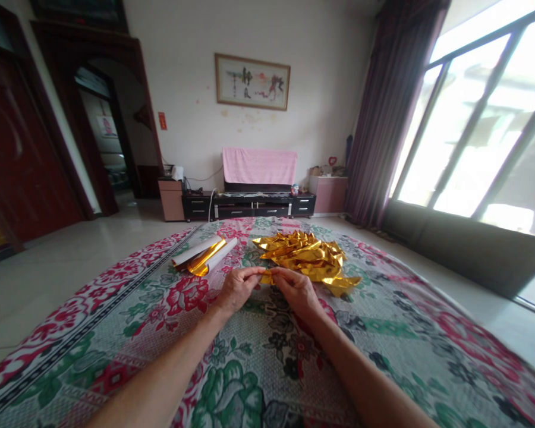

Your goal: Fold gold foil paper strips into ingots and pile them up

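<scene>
Head view: 2 bare forearms reach forward over a floral-patterned cloth (pixel 229 395), and the hands meet near the middle. The left hand (pixel 238 290) has its thumb and forefinger pinched on the left end of a small piece of gold foil (pixel 268 277); the right hand (pixel 298 292) pinches the right end the same way, its other fingers curled under. The 2 sets of fingertips are just apart, with the foil showing between them. Right behind the right hand lies a heap of folded gold foil shapes (pixel 305 252), pointed and overlapping, all on the cloth. To the left, beyond the left hand and well apart from the heap, lie curled white-backed gold foil sheets (pixel 205 255).

Across the room, a pink towel (pixel 259 165) drapes over a dark screen (pixel 245 187) on a black TV cabinet (pixel 236 211). Above it hangs 1 framed picture (pixel 252 82), slightly tilted. A purple curtain (pixel 378 119) hangs beside the bright window (pixel 477 119) at right.
</scene>
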Demonstrator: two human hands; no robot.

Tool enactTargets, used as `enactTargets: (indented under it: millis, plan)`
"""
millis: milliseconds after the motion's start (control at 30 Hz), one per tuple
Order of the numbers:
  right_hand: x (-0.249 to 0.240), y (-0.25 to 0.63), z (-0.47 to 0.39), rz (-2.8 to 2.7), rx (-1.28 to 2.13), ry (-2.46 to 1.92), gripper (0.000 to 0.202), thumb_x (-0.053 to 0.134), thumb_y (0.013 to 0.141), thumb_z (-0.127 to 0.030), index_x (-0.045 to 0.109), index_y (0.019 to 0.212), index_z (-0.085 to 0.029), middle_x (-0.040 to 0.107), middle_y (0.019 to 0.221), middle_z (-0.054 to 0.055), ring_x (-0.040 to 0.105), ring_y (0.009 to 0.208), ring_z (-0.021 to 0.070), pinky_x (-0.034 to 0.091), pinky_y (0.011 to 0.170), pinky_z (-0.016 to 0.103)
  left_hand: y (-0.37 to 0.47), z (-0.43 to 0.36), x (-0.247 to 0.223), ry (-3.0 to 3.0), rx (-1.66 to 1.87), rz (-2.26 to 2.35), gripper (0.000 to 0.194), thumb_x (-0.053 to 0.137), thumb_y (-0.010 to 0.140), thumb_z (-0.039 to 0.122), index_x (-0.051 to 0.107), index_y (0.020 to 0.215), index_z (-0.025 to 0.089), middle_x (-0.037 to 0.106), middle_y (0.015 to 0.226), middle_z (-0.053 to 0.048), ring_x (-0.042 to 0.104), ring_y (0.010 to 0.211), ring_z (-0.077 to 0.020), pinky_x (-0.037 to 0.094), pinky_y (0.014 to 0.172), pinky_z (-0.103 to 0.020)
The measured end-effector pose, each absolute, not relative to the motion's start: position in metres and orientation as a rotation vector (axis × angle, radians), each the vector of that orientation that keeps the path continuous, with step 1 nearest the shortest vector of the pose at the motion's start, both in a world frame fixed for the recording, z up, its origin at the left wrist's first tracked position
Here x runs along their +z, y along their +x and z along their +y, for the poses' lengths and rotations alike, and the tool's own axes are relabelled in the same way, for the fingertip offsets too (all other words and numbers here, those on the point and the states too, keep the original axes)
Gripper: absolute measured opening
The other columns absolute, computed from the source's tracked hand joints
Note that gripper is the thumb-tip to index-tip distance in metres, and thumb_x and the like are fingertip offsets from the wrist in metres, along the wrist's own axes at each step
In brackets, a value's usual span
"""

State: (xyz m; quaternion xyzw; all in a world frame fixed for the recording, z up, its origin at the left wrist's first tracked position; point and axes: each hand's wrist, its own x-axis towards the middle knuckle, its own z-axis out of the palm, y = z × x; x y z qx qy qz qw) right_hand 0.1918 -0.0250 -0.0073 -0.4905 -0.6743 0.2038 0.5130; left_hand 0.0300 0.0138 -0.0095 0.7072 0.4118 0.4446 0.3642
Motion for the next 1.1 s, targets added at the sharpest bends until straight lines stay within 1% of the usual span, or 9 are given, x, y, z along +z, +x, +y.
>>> enactTargets:
  millis: [167,300,333,400,500,567,667,833,1100]
  plan:
    - [-0.0074,0.1953,-0.0244,-1.629,0.558,-1.147,0.032,0.046,0.082,-0.034,0.069,0.098,-0.017,0.068,0.083,0.0,0.059,0.072,0.0134,0.044,0.065,0.021,0.0296,0.0143,-0.0067,1.635,1.018,0.971,0.036,0.054,0.075,0.024,0.062,0.109,0.016,0.069,0.079,-0.002,0.06,0.054,-0.0089,0.045,0.052,-0.018]
    - [-0.0072,0.1949,-0.0232,-1.597,0.54,-1.158,0.033,0.045,0.082,-0.033,0.069,0.098,-0.017,0.068,0.08,0.001,0.058,0.069,0.0132,0.043,0.062,0.021,0.0285,0.0114,-0.0026,1.658,0.913,0.943,0.041,0.049,0.08,0.029,0.056,0.118,0.015,0.066,0.059,-0.001,0.058,0.049,-0.0099,0.04,0.047,-0.018]
    - [-0.0069,0.1948,-0.0232,-1.592,0.536,-1.164,0.033,0.045,0.082,-0.033,0.069,0.099,-0.016,0.068,0.08,0.002,0.057,0.068,0.0134,0.043,0.062,0.021,0.0284,0.0106,-0.0015,1.657,0.898,0.94,0.042,0.048,0.081,0.03,0.055,0.119,0.015,0.065,0.057,-0.001,0.058,0.05,-0.0105,0.039,0.047,-0.018]
    - [-0.0066,0.1951,-0.0233,-1.593,0.526,-1.174,0.033,0.045,0.082,-0.033,0.069,0.099,-0.016,0.068,0.081,0.002,0.058,0.068,0.0139,0.043,0.063,0.022,0.0281,0.01,-0.0003,1.637,0.885,0.926,0.042,0.048,0.081,0.031,0.055,0.119,0.015,0.068,0.064,-0.002,0.061,0.053,-0.0116,0.04,0.048,-0.018]
    - [-0.0071,0.1962,-0.0234,-1.614,0.507,-1.175,0.033,0.044,0.082,-0.031,0.069,0.099,-0.017,0.069,0.081,0.002,0.059,0.07,0.0148,0.044,0.065,0.023,0.0274,0.0112,-0.001,1.612,0.884,0.883,0.041,0.049,0.081,0.031,0.056,0.118,0.017,0.07,0.084,-0.005,0.064,0.062,-0.0138,0.042,0.051,-0.019]
    - [-0.0085,0.1973,-0.023,-1.63,0.501,-1.176,0.033,0.043,0.083,-0.031,0.069,0.1,-0.018,0.069,0.08,0.001,0.059,0.071,0.0151,0.044,0.066,0.023,0.0269,0.0124,-0.0027,1.609,0.877,0.852,0.04,0.049,0.081,0.031,0.056,0.118,0.017,0.069,0.09,-0.006,0.066,0.067,-0.0152,0.043,0.053,-0.02]
    - [-0.0107,0.1984,-0.022,-1.657,0.487,-1.186,0.034,0.042,0.084,-0.031,0.068,0.101,-0.018,0.068,0.078,0.001,0.059,0.07,0.0151,0.043,0.065,0.023,0.0271,0.0138,-0.0058,1.589,0.881,0.837,0.04,0.049,0.081,0.033,0.057,0.117,0.017,0.07,0.089,-0.006,0.066,0.069,-0.0167,0.046,0.056,-0.022]
    - [-0.011,0.198,-0.0219,-1.667,0.479,-1.213,0.035,0.042,0.084,-0.033,0.069,0.098,-0.017,0.067,0.076,0.0,0.058,0.069,0.0152,0.042,0.065,0.022,0.0291,0.0152,-0.0085,1.561,0.922,0.847,0.04,0.05,0.08,0.035,0.059,0.114,0.017,0.07,0.084,-0.004,0.066,0.066,-0.0164,0.047,0.058,-0.023]
    - [-0.0133,0.1975,-0.0208,-1.661,0.489,-1.222,0.035,0.042,0.084,-0.033,0.07,0.097,-0.016,0.066,0.075,0.0,0.055,0.067,0.0143,0.041,0.062,0.021,0.03,0.0139,-0.007,1.542,0.932,0.862,0.037,0.05,0.08,0.033,0.06,0.112,0.017,0.07,0.085,-0.004,0.066,0.065,-0.0159,0.046,0.053,-0.021]
